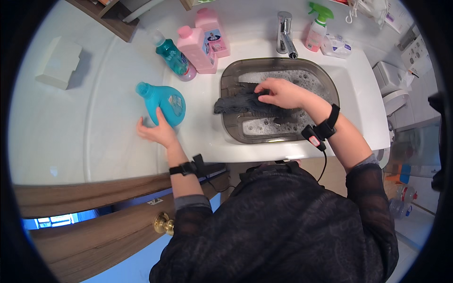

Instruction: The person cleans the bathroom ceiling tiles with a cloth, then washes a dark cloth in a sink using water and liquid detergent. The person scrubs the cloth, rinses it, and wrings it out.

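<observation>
My left hand (155, 131) is beside a teal plastic detergent bottle (165, 102), its fingers apart and the thumb at the bottle's lower side; whether they touch is unclear. The bottle stands left of the sink. My right hand (281, 92) is over a dark wet cloth (244, 104), fingers bent, thumb and fingertips at its upper edge; a firm grip cannot be made out. The cloth lies across a grey translucent plastic washbasin (228, 122) with a ridged washboard part, and its left end hangs over the rim. Soapy water (260, 127) with foam fills part of the basin.
The basin sits in a white washbasin sink (357, 102) under a chrome faucet (285, 35). Pink bottles (198, 49) and a green-and-pink bottle (175, 60) stand at the back left. A spray bottle (316, 32) and a wipes pack (336, 46) are right of the faucet.
</observation>
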Tool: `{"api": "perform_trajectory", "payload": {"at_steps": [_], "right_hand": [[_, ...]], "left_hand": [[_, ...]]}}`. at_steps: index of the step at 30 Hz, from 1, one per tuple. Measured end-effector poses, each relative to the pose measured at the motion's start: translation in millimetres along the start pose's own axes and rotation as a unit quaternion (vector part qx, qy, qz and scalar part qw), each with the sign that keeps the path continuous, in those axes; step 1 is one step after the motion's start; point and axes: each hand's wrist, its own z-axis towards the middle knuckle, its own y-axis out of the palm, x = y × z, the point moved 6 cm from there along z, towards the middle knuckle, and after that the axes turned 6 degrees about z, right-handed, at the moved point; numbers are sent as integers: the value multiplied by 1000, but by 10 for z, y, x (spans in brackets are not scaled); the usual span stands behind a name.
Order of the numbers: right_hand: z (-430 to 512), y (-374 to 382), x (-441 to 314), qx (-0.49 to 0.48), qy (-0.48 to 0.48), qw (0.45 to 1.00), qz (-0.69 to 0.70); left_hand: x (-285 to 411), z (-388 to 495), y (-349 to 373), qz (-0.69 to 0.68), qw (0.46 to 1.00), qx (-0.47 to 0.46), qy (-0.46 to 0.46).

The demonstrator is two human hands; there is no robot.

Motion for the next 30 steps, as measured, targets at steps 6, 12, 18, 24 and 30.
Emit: {"api": "perform_trajectory", "payload": {"at_steps": [6,12,18,24,30], "right_hand": [[-220,17,125,-1,22,1000,21],[-751,-63,287,24,96,994,42],[-1230,-132,428,30,159,986,44],[-1230,-603,41,214,97,970,56],[-872,-869,-308,274,113,955,32]], "left_hand": [[1256,-278,886,-202,953,-169,151],[1247,-119,2178,-131,946,-287,-73],[1253,-136,2374,-92,956,-274,-50],[1909,-166,1250,-178,931,-221,229],[2452,-964,116,-124,816,-345,447]]}}
